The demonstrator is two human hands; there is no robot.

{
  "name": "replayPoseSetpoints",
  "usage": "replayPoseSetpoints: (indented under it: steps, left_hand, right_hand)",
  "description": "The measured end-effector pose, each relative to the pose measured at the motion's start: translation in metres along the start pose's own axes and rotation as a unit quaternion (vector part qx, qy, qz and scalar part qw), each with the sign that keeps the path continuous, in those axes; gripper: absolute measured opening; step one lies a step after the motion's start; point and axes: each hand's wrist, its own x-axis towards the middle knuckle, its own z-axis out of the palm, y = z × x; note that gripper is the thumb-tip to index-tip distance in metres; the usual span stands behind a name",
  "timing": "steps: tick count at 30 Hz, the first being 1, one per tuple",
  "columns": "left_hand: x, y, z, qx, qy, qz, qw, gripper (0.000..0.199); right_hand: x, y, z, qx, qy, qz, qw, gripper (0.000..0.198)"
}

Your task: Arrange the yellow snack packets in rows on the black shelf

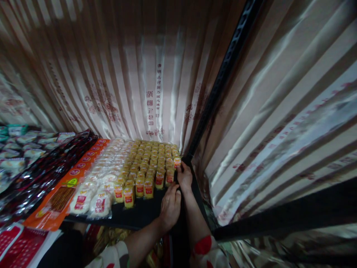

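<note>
Rows of small yellow wrapped snack packets (148, 188) with red labels stand on a black shelf (139, 216). My right hand (185, 178) is at the right end of the rows, its bent fingers and thumb against the end packet (177, 163). Just in front and to the left, my left hand (170, 206) reaches toward the front right packet (169, 176). Its fingers are extended and close together, with nothing visible in them. Whether they touch that packet I cannot tell.
Round white wrapped cakes (100, 203) lie left of the yellow packets, then an orange snack bag (61, 197) and dark shiny packs (41, 178). A black upright post (220, 78) rises at the shelf's right corner. Pale printed curtains (125, 74) hang behind and to the right.
</note>
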Motion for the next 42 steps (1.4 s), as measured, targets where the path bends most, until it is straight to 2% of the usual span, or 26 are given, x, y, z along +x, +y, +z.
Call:
replayPoseSetpoints:
  steps: [8,17,23,28,31,35,39,42]
  left_hand:
    - [-0.002,-0.025,0.006,-0.01,0.023,0.069,0.997,0.037]
    - [-0.004,-0.029,0.008,-0.019,0.039,0.095,0.994,0.035]
    - [-0.004,-0.029,0.006,-0.017,0.045,0.115,0.992,0.035]
    - [-0.004,-0.03,0.007,-0.01,0.051,0.108,0.993,0.035]
    - [-0.003,-0.032,0.009,-0.002,0.054,0.104,0.993,0.036]
    - [-0.003,-0.032,0.01,-0.004,0.051,0.086,0.995,0.038]
    - [-0.002,-0.029,0.009,-0.023,0.034,0.08,0.996,0.039]
    - [-0.001,-0.028,0.008,-0.046,0.039,0.077,0.995,0.039]
  right_hand:
    - [-0.004,-0.001,0.004,-0.03,-0.004,-0.032,0.999,0.042]
    - [-0.009,-0.004,0.004,-0.05,0.016,-0.028,0.998,0.046]
    - [-0.011,-0.005,0.002,-0.012,0.031,-0.015,0.999,0.05]
    - [-0.013,-0.007,-0.004,0.056,0.073,-0.024,0.995,0.044]
    - [-0.02,-0.012,-0.012,0.062,0.087,-0.023,0.994,0.038]
    - [-0.037,-0.019,-0.025,0.053,0.024,0.003,0.998,0.032]
    - [-0.047,-0.021,-0.028,0.081,-0.059,-0.045,0.994,0.033]
    - [-0.046,-0.019,-0.025,0.118,-0.09,-0.064,0.987,0.035]
